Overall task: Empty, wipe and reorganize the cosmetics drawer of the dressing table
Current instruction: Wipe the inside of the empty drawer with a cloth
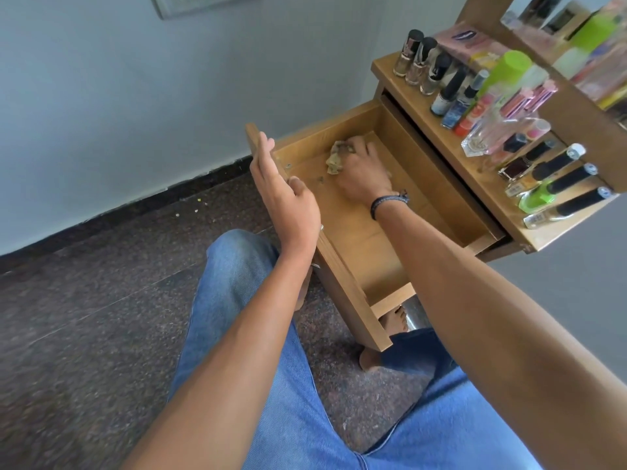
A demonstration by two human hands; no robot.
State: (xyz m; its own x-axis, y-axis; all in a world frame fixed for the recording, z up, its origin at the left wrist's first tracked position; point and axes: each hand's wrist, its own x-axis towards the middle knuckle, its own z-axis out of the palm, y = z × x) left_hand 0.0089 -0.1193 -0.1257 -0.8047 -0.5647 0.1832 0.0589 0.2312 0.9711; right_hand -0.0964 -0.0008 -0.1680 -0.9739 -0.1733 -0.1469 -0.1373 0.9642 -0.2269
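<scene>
Two knees in blue jeans sit closest, with both bare forearms reaching over them. The left hand stands flat against the front panel of the one pulled-out drawer, fingers straight. The right hand, fingers curled, presses a single crumpled cloth onto the drawer floor. Three gold nail polishes head the row on the counter; the labels are too blurred to read.

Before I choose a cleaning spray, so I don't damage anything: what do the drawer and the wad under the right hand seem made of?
Drawer: wood or veneer, by its brown grain lines; faint satin sheen. Wad: crumpled soft cloth, possibly paper, pale yellowish, gripped by the right hand.
</scene>
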